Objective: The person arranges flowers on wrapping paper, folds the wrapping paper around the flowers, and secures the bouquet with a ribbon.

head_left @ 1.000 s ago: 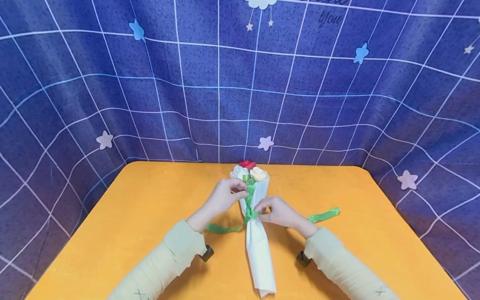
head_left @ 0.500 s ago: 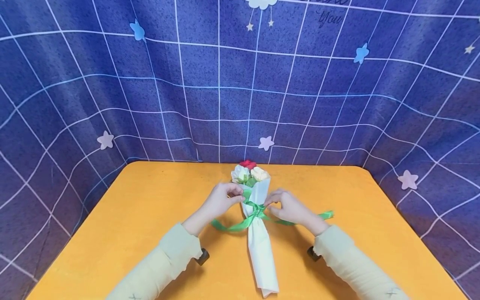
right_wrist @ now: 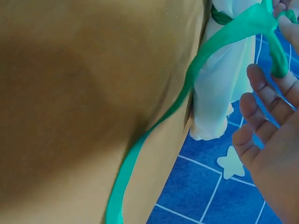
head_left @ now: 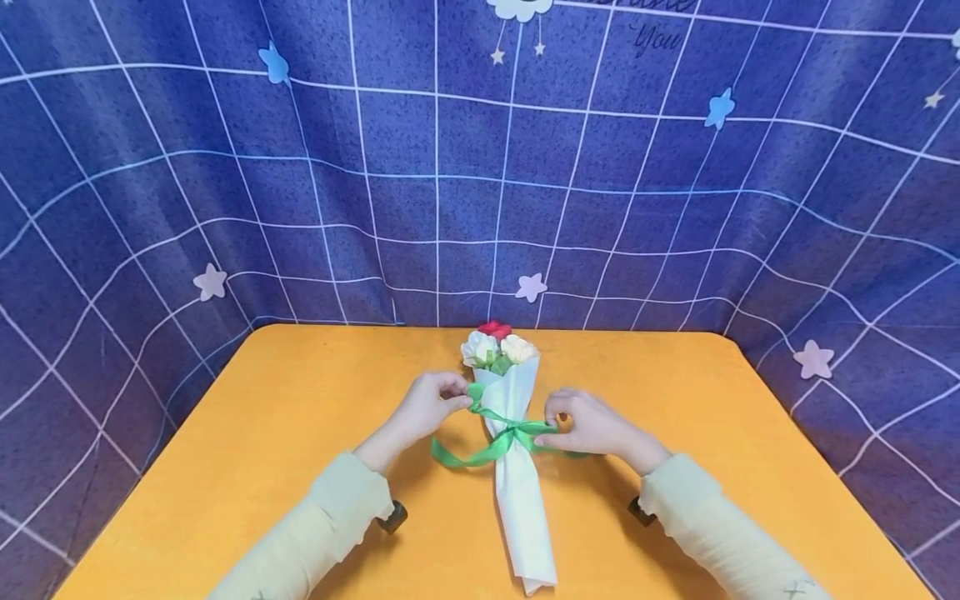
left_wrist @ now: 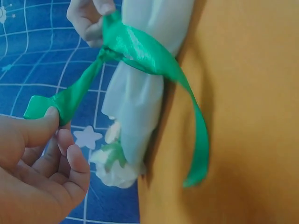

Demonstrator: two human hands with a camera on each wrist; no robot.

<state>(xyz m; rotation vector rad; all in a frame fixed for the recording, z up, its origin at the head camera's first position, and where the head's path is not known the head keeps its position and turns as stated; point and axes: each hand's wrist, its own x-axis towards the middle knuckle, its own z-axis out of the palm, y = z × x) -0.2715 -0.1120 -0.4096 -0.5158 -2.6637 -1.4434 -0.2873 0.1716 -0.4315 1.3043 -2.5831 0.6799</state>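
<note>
A bouquet in white wrapping lies on the table, its top pointing away from me. A red flower, a white flower and a cream flower show at that end. Green ribbon is knotted round the wrapping's middle. On the left, my left hand pinches a folded piece of the ribbon between thumb and fingers. Opposite it, my right hand holds a ribbon loop at thumb and index finger, the other fingers loosely bent. One loose ribbon tail curves away over the table; another tail trails under the right hand.
The orange table reaches to a blue grid-patterned curtain at the back and sides. Dark wrist cameras hang below both cuffs, close over the tabletop.
My left hand has moved left and slightly down with its ribbon piece; my right hand has moved right with its loop. The ribbon between them is drawn out sideways and the knot looks tighter.
</note>
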